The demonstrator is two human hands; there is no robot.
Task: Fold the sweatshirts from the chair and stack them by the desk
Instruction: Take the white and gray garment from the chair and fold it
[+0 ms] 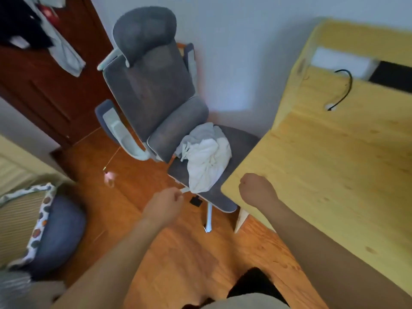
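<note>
- I'm holding my left hand and right hand out, both curled into empty fists.
- Nothing's picked up yet, folding not started.
- Sweatshirts are sitting crumpled on the chair seat beside the desk; guessing I need to grab one next.

walls: pale, plain | floor: orange wood boards | door: dark red-brown, clothes hung | surface: light pine | light: soft, dim
</note>
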